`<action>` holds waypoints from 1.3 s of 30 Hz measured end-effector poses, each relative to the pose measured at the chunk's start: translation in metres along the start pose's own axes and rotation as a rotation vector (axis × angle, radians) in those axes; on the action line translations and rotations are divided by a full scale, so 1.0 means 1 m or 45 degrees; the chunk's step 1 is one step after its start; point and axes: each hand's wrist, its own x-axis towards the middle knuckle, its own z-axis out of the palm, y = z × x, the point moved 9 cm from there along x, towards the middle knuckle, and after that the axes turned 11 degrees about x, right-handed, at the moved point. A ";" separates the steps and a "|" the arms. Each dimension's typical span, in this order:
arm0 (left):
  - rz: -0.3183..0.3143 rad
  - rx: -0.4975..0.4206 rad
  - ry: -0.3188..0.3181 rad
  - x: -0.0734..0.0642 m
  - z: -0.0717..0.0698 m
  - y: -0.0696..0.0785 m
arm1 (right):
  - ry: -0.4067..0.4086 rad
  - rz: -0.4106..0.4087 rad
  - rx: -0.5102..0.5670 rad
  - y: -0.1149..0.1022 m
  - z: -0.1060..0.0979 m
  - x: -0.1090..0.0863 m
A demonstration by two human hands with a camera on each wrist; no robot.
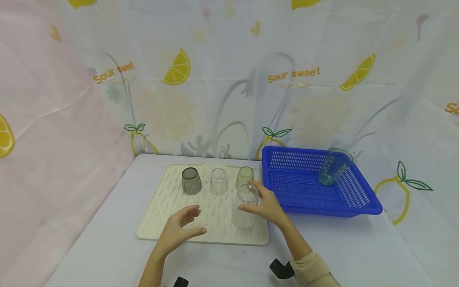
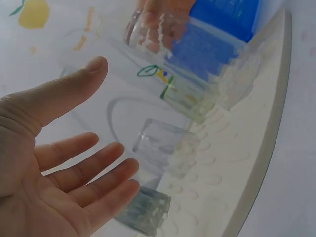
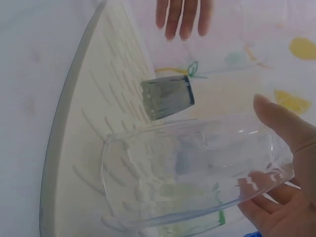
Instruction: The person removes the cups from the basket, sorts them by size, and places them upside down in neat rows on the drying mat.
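Observation:
A large clear drinking glass [image 1: 244, 215] stands upside down on the cream drying mat [image 1: 157, 219], near its right front corner. My right hand [image 1: 264, 202] is round the upturned base of this glass, thumb on the near side and fingers behind. In the right wrist view, those fingers [image 3: 264, 210] overlap the clear wall. My left hand [image 1: 178, 228] hovers over the mat's front left part, fingers spread and holding nothing. Behind stand a grey glass [image 1: 191, 181], a small clear glass [image 1: 218, 181] and a green-tinted glass [image 1: 245, 175], partly hidden by the right hand.
To the right of the mat sits a blue plastic basket [image 1: 297, 205]. A teal-tinted glass [image 1: 333, 167] leans inside it against the right wall. White cloth [image 1: 215, 267] covers the table, and a lemon-printed curtain [image 1: 222, 99] hangs behind.

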 end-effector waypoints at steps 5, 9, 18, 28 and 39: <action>-0.097 0.180 0.149 -0.013 -0.022 -0.022 | -0.041 0.017 -0.031 0.001 0.003 -0.003; -0.144 0.392 0.261 -0.024 -0.045 -0.036 | -0.048 0.005 -0.042 0.000 0.002 -0.006; -0.349 0.627 0.264 -0.047 -0.078 -0.080 | -0.013 0.037 -0.110 0.000 -0.003 -0.017; -0.580 0.616 0.096 -0.055 -0.078 -0.119 | -0.073 -0.032 -0.078 -0.011 -0.020 -0.028; -0.582 0.577 -0.044 -0.059 -0.071 -0.134 | -0.033 0.059 0.141 -0.001 -0.068 -0.034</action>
